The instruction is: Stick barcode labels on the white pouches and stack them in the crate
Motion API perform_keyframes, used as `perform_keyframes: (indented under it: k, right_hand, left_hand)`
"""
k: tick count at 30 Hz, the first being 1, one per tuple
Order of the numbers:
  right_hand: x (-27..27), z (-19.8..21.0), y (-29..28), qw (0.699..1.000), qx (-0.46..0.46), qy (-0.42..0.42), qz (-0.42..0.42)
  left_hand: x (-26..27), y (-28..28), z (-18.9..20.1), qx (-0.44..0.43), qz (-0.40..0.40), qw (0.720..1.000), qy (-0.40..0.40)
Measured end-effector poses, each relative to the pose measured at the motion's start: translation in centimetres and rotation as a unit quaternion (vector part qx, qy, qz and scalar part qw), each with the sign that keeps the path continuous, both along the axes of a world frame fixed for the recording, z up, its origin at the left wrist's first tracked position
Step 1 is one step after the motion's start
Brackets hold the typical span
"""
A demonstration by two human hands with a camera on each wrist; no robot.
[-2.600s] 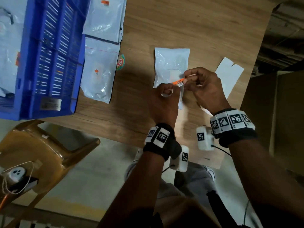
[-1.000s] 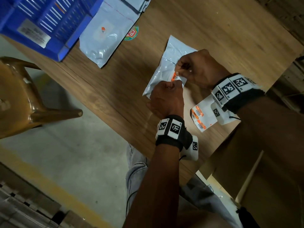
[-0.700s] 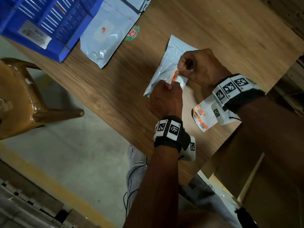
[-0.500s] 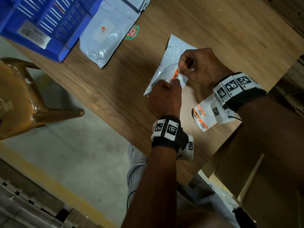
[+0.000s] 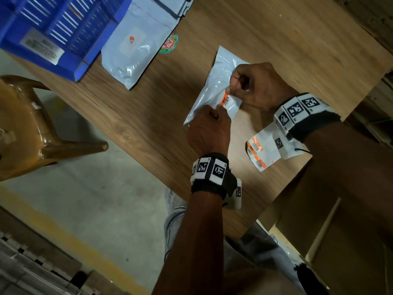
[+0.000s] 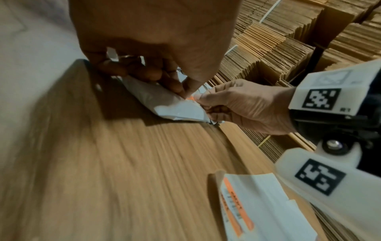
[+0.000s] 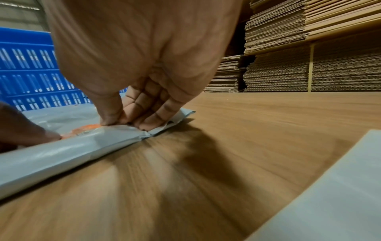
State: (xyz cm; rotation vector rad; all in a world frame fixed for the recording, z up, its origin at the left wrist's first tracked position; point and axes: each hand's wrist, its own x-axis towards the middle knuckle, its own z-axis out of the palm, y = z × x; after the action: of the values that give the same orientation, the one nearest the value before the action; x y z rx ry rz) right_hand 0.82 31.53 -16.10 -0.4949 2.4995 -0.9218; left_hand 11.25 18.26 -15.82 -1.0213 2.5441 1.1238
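Note:
A white pouch (image 5: 214,86) lies flat on the wooden table (image 5: 297,50). A small barcode label (image 5: 225,100) with an orange end lies on the pouch's near part. My right hand (image 5: 230,90) pinches the label's orange end with thumb and forefinger, the other fingers curled onto the pouch (image 7: 51,150). My left hand (image 5: 215,111) has curled fingers and holds the label's other end (image 6: 190,97) down with its thumb tip. A white scrap (image 6: 112,53) shows inside the left hand's curled fingers. The blue crate (image 5: 53,28) stands at the far left.
A sheet of spare barcode labels (image 5: 262,149) lies under my right wrist near the table's corner. More white pouches (image 5: 136,50) lie beside the crate. A brown plastic chair (image 5: 25,128) stands left of the table. Stacks of flat cardboard (image 7: 309,65) rise behind the table.
The label, held up on edge between both hands half a second ago, now lies flat on the pouch with its barcode showing. Both hands stay over it.

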Motion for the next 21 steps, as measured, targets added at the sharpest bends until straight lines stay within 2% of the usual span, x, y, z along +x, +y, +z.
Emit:
perform_keyframes:
  k: [4, 10, 21]
  right_hand:
    - [-0.3, 0.0, 0.0, 1.0, 0.007, 0.011, 0.012]
    - [-0.8, 0.4, 1.0, 0.998, 0.005, -0.018, 0.059]
    - [-1.0, 0.6, 0.8, 0.998, 0.003, -0.048, 0.027]
  left_hand:
    - [-0.1, -0.2, 0.3, 0.005, -0.009, 1.0, -0.005]
    - [0.2, -0.2, 0.0, 0.033, -0.003, 0.999, -0.001]
    - [0.0, -0.3, 0.1, 0.05, 0.014, 0.999, -0.01]
